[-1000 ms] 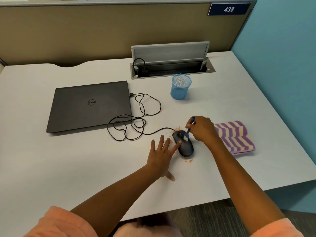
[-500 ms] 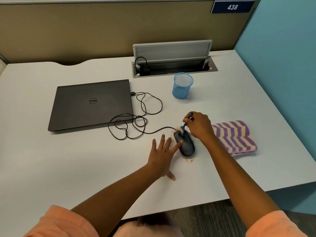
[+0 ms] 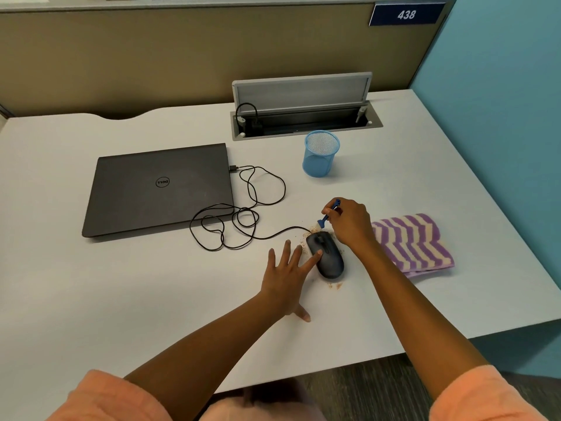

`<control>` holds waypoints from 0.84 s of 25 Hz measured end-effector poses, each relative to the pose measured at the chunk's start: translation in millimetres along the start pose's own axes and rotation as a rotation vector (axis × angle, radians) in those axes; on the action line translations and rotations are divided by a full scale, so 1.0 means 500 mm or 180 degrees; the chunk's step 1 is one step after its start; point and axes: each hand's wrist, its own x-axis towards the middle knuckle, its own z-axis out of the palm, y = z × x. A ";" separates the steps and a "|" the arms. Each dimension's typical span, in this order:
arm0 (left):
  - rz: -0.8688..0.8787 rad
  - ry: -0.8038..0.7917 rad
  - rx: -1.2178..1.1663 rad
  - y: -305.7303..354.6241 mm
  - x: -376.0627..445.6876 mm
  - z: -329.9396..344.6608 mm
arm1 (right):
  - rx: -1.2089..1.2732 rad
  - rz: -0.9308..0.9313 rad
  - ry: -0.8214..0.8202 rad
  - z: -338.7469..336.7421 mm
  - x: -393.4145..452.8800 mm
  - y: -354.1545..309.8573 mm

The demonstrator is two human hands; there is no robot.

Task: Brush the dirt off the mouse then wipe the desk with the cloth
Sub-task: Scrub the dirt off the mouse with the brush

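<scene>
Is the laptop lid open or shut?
Shut. The laptop lies flat on the desk, logo on its lid facing up, no screen or keys visible.

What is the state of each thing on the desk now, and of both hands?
mouse: lying flat, crumbs around it
brush: pinched in right hand, bristles at the mouse's front end
right hand: grips the brush
left hand: fingers spread, one fingertip on the mouse
cloth: folded, untouched
laptop: lid closed, cable plugged in
pen cup: upright
desk cable hatch: flap open
</scene>
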 end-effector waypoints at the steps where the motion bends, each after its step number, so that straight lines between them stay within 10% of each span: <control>1: -0.0004 -0.0001 -0.0007 -0.001 0.001 0.000 | 0.0017 0.0014 0.0029 -0.001 0.001 0.000; 21: 0.0013 0.0023 0.0017 -0.002 0.001 0.004 | -0.0056 -0.0165 0.0098 0.013 -0.013 -0.017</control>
